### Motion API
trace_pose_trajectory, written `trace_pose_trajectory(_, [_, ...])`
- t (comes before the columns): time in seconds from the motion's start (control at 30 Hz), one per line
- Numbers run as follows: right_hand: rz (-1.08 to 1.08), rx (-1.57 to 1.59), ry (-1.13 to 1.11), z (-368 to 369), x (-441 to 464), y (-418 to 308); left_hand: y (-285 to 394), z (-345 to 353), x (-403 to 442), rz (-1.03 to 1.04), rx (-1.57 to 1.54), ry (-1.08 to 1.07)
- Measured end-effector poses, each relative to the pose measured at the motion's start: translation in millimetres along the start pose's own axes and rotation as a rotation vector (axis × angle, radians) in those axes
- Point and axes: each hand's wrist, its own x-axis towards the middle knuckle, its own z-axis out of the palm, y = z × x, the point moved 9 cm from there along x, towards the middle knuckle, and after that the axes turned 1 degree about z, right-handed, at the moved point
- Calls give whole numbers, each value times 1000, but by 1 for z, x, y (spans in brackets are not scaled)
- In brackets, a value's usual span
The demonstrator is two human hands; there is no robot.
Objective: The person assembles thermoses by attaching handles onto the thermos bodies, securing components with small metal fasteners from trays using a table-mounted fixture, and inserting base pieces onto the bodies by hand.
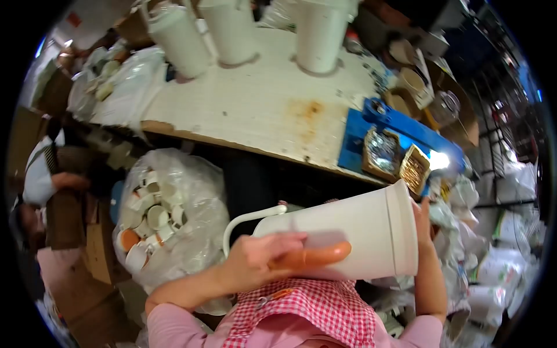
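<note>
A large white container (pixel 348 226) lies on its side above my lap, its wide rim to the right and a curved white handle (pixel 238 223) at its left end. My left hand (pixel 272 255) is by the near side of the container, its fingers curled round the orange handle of a tool (pixel 319 255); the tool's far end is not visible. My right hand (pixel 422 217) is at the wide rim on the right, mostly hidden behind it, so its fingers cannot be made out.
Three white containers (pixel 319 37) stand at the back of the white table (pixel 243 104). A blue tool (pixel 418 136) and small boxes of metal parts (pixel 382 152) are at its right. A plastic bag (pixel 197 191) of white pieces is at left. Another person's arm (pixel 69 181) shows far left.
</note>
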Motion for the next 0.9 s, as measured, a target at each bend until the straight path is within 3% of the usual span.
trace_pose_trajectory(0.07, [-102, 118, -42, 13, 4, -25, 14, -56, 7, 29, 253, 98])
trace_pose_trajectory(0.1, [-113, 99, 66, -8, 6, -22, 28, -86, 10, 119, 395, 196])
trace_pose_trajectory(0.23, [-50, 147, 88, -24, 15, 15, 63, -128, 39, 397, 1491, 51])
trace_pose_trajectory(0.33, [23, 224, 53, -17, 19, 50, -6, -166, 74, 411, 1860, -33])
trace_pose_trajectory(0.43, [61, 263, 50, -7, 20, 65, -120, -217, 96, 221, 2139, -344])
trace_pose_trajectory(0.47, [72, 254, 59, -6, 18, 66, -140, -228, 98, 248, 2138, -345])
trace_pose_trajectory(0.53, [67, 269, 82, -14, 16, 67, -172, -258, 106, 130, 1848, -375])
trace_pose_trajectory(0.6, [63, 286, 98, -23, 17, 69, -181, -278, 116, 109, 1918, -389])
trace_pose_trajectory(0.67, [62, 301, 178, -38, 16, 75, -207, -288, 122, -125, 1861, -532])
trace_pose_trajectory(0.7, [71, 336, 220, -44, 18, 82, -171, -262, 144, -155, 1751, -566])
trace_pose_trajectory(0.8, [153, 369, 285, -43, 29, 112, -111, -219, 233, 217, 1514, -108])
trace_pose_trajectory(0.9, [220, 395, 173, -6, 40, 122, -59, -202, 346, 489, 1338, 339])
